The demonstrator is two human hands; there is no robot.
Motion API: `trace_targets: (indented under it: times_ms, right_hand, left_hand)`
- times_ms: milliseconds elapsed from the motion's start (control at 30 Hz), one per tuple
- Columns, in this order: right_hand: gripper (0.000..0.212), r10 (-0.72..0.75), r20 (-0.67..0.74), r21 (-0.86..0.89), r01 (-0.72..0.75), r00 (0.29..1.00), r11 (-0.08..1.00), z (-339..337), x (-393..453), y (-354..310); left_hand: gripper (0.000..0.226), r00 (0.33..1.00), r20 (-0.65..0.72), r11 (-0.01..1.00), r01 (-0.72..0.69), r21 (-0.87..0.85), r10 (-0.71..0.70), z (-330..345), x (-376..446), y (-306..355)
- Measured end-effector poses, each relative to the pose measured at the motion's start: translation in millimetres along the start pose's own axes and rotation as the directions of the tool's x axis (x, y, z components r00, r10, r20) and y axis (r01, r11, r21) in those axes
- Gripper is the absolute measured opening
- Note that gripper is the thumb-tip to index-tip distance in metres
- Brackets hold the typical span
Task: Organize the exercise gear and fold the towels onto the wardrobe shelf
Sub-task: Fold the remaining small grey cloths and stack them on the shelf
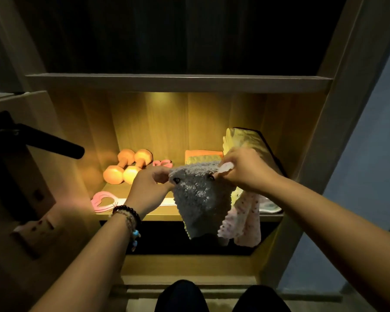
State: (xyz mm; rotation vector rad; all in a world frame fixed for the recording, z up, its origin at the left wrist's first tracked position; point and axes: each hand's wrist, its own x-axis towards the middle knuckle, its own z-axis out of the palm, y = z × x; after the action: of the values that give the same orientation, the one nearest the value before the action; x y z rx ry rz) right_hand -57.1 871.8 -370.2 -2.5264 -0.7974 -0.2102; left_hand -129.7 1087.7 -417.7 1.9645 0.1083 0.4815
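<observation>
A fluffy grey towel hangs in front of the lit wardrobe shelf. My left hand pinches its top left corner and my right hand pinches its top right corner. A pink dotted cloth droops over the shelf's front edge just right of the towel. Two orange dumbbells lie at the back left of the shelf. A pink heart-shaped grip ring lies at the front left, and another pink piece sits behind my left hand. Folded orange and yellow towels are stacked at the back.
A yellowish cloth leans against a dark panel at the shelf's right side. An empty dark shelf board is above. A black door handle juts out at the left. My knees are below.
</observation>
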Motion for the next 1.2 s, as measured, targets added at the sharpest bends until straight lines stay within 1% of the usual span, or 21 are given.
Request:
trace_targets:
  times_ms: [67, 133, 200, 300, 367, 433, 467, 500, 567, 633, 700, 800, 867, 1000, 1100, 1200]
  right_hand:
    - [0.024, 0.046, 0.174, 0.149, -0.073, 0.984, 0.986, 5, 8, 2]
    - [0.023, 0.074, 0.258, 0.207, -0.13, 0.963, 0.97, 15, 12, 5]
    - [0.021, 0.097, 0.279, 0.237, -0.166, 0.955, 0.957, 29, 16, 7]
    - [0.015, 0.113, 0.198, 0.231, -0.158, 0.974, 0.96, 47, 21, 8]
    - [0.012, 0.115, 0.112, 0.253, -0.141, 0.987, 0.957, 58, 16, 5]
    - [0.009, 0.127, 0.067, 0.35, -0.143, 0.99, 0.926, 68, 4, 5]
    - [0.011, 0.126, 0.058, 0.383, -0.138, 0.99, 0.914, 75, -4, 6]
    - [0.014, 0.101, 0.047, 0.393, -0.112, 0.994, 0.913, 82, -14, 8]
    - [0.018, 0.033, 0.033, 0.334, -0.042, 0.999, 0.942, 96, -36, 13]
    - [0.022, 0.026, 0.074, 0.314, -0.048, 0.997, 0.948, 113, -58, 18]
    - [0.024, 0.053, 0.115, 0.352, -0.09, 0.992, 0.932, 132, -83, 25]
    - [0.034, 0.033, 0.175, 0.348, -0.093, 0.984, 0.933, 158, -122, 30]
    - [0.036, 0.017, 0.189, 0.34, -0.082, 0.982, 0.937, 175, -145, 32]
    - [0.019, -0.027, 0.19, 0.329, -0.038, 0.981, 0.944, 194, -182, 29]
    - [0.013, -0.067, 0.209, 0.357, -0.013, 0.976, 0.934, 198, -201, 27]
    - [0.011, -0.099, 0.268, 0.389, -0.014, 0.958, 0.921, 198, -213, 26]
  left_hand:
    - [0.032, 0.996, 0.013, 0.995, 0.086, -0.04, -0.086, -4, 3, -11]
    - [0.029, 0.989, 0.03, 0.989, 0.145, -0.025, -0.144, -6, 6, -23]
    - [0.019, 0.98, 0.044, 0.981, 0.196, 0.001, -0.196, -7, 8, -33]
    - [0.014, 0.966, 0.05, 0.966, 0.256, -0.035, -0.254, -6, 4, -45]
    - [0.012, 0.971, 0.027, 0.968, 0.239, -0.073, -0.237, -9, -3, -51]
    - [0.015, 0.983, 0.005, 0.98, 0.186, -0.076, -0.186, -12, -16, -57]
    - [0.015, 0.987, -0.012, 0.986, 0.156, -0.063, -0.157, -13, -24, -61]
    - [0.014, 0.992, -0.033, 0.991, 0.124, -0.039, -0.125, -12, -36, -65]
    - [0.013, 0.996, -0.058, 0.997, 0.066, 0.045, -0.064, -8, -64, -76]
    - [0.012, 0.998, -0.041, 0.991, 0.047, 0.127, -0.042, 0, -94, -89]
    - [0.012, 0.999, -0.018, 0.985, 0.054, 0.164, -0.051, 10, -126, -105]
    - [0.012, 0.996, 0.002, 0.985, 0.091, 0.15, -0.093, 21, -168, -126]
    - [0.012, 0.995, 0.014, 0.985, 0.091, 0.146, -0.094, 27, -192, -135]
    - [0.014, 1.0, 0.025, 0.974, 0.002, 0.226, -0.008, 30, -229, -147]
    - [0.011, 1.0, 0.003, 0.965, -0.005, 0.262, 0.005, 28, -246, -152]
    - [0.007, 1.0, -0.017, 0.956, 0.017, 0.292, -0.012, 27, -255, -153]
